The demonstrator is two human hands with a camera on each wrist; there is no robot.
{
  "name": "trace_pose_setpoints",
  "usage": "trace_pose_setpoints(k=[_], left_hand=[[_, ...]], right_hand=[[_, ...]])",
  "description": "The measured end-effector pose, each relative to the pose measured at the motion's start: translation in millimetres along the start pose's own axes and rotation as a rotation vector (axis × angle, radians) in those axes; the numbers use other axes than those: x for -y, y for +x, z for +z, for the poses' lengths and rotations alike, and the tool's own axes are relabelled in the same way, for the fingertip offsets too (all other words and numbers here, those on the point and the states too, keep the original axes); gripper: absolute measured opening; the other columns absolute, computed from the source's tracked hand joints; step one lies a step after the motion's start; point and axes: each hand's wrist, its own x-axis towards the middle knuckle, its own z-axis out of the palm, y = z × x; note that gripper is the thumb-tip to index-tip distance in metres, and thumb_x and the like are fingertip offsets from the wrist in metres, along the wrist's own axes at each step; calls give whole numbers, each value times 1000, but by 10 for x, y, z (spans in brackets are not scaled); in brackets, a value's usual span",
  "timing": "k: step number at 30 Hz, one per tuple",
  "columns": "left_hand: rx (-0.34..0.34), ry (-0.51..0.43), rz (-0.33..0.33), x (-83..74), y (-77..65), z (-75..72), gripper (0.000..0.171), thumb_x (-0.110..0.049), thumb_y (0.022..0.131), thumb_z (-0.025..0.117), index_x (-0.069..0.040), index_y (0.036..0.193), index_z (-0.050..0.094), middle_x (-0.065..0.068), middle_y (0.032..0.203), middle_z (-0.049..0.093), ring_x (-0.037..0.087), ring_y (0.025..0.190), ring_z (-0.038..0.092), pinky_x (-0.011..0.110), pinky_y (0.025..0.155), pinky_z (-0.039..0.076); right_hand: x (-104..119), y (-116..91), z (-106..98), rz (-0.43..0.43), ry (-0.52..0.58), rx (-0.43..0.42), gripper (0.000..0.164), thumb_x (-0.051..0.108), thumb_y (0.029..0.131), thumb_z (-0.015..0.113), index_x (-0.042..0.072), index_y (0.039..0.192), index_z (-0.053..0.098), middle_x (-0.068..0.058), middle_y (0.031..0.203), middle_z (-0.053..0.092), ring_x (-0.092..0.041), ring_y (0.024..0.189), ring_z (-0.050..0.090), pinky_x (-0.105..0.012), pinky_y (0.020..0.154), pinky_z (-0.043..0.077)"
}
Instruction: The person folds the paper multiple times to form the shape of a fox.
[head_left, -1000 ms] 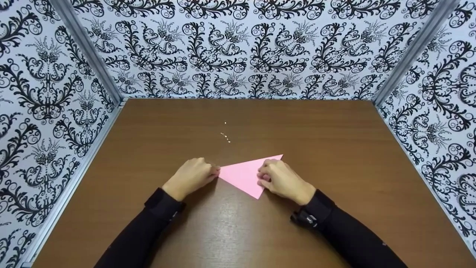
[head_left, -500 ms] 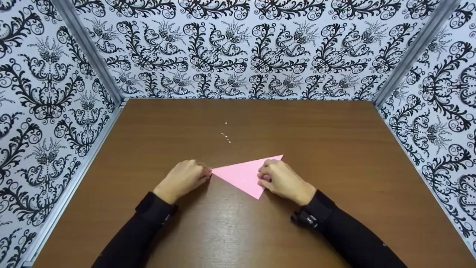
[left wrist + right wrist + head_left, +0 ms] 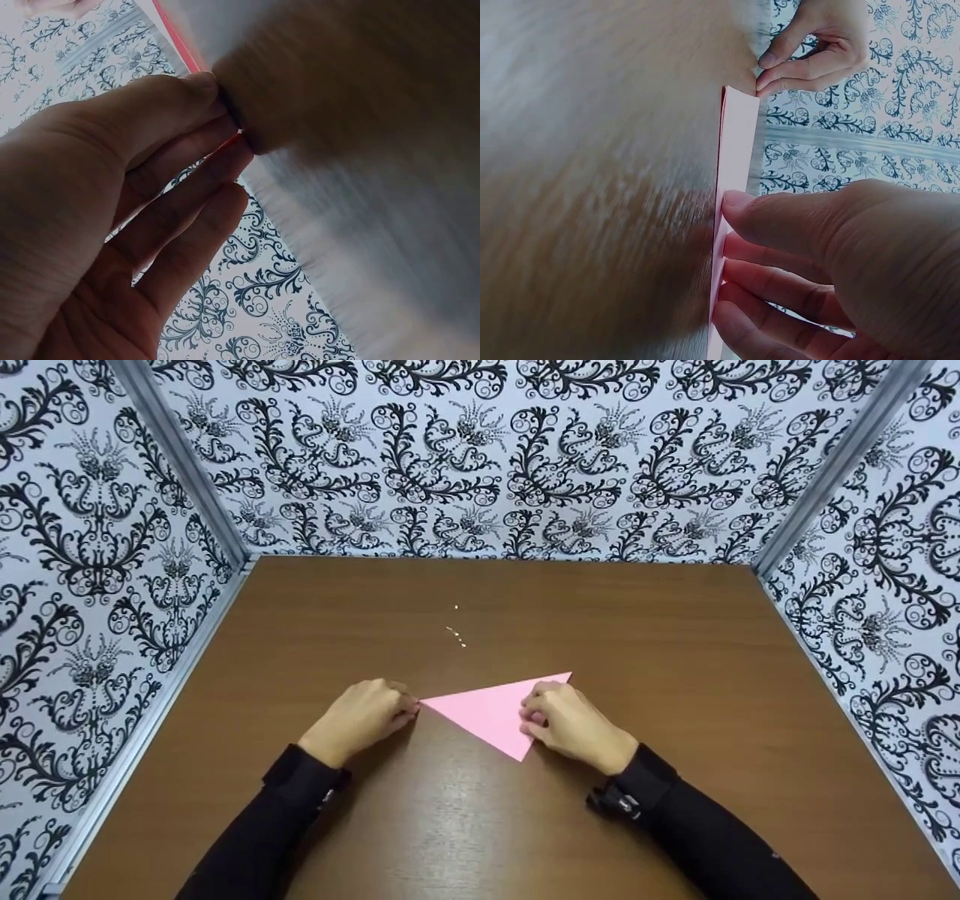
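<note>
A sheet of pink paper [image 3: 480, 712], folded to a triangle, lies on the brown table. My left hand [image 3: 364, 716] is at its left tip, thumb and fingertips pinching the corner. In the left wrist view the paper's red edge [image 3: 178, 37] runs to the thumb of the left hand [image 3: 127, 180]. My right hand [image 3: 574, 724] rests on the right part of the triangle, covering some of it. The right wrist view shows the thumb and fingertips of the right hand [image 3: 817, 262] pressing on the paper [image 3: 739, 135], with my left hand [image 3: 817, 49] at its far end.
Small pale specks [image 3: 456, 636] mark the table [image 3: 637, 622] behind the paper. Black-and-white patterned walls [image 3: 465, 457] enclose the table at the back and both sides, with grey metal posts [image 3: 180, 465] at the corners.
My left hand has slid leftward along the paper to its left tip, uncovering more of that corner. My right hand and the paper have stayed in place.
</note>
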Motion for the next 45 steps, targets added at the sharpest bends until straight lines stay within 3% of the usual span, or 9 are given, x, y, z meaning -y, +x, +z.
trace_pose_setpoints(k=[10, 20, 31, 34, 38, 45], left_hand=[[-2, 57, -20, -70, 62, -65, 7, -13, 97, 82, -13, 90, 84, 1, 87, 76, 24, 80, 77, 46, 72, 66], [-87, 65, 65, -330, 304, -47, 4, -15, 94, 86, -15, 90, 84, 1, 90, 76, 22, 82, 76, 42, 67, 66], [-54, 77, 116, -716, 628, 120, 4, -16, 97, 82, -16, 93, 85, 1, 100, 80, 22, 87, 77, 41, 69, 66], [-15, 82, 108, -787, 674, 156, 5, -15, 96, 82, -17, 94, 84, 1, 104, 82, 23, 88, 77, 40, 71, 66], [37, 81, 85, -835, 697, 187, 4, -15, 95, 82, -16, 96, 85, 2, 107, 83, 24, 91, 77, 42, 73, 67], [54, 45, 95, -830, 707, 237, 4, -13, 92, 84, -15, 96, 85, 6, 112, 83, 28, 97, 78, 43, 78, 67]], right_hand=[[14, 8, -10, 20, 6, 24, 14, 13, 94, 86, 2, 103, 84, -15, 100, 78, -30, 89, 74, -42, 79, 61], [15, 11, 14, -33, -29, -24, 12, 9, 91, 88, 3, 99, 82, -13, 95, 76, -23, 86, 68, -39, 77, 60], [5, 4, 18, -44, -47, -32, 11, 11, 89, 90, 5, 94, 82, -11, 90, 72, -20, 82, 65, -36, 73, 56], [15, 10, 10, -30, -47, -20, 11, 12, 90, 89, 5, 95, 82, -11, 91, 73, -20, 84, 65, -37, 75, 56], [28, 10, -3, -14, -44, -10, 11, 13, 91, 89, 5, 96, 83, -12, 93, 74, -20, 85, 65, -39, 76, 58], [34, 19, -19, 6, -31, 0, 11, 12, 91, 88, 4, 96, 83, -13, 96, 76, -23, 87, 68, -42, 79, 59]])
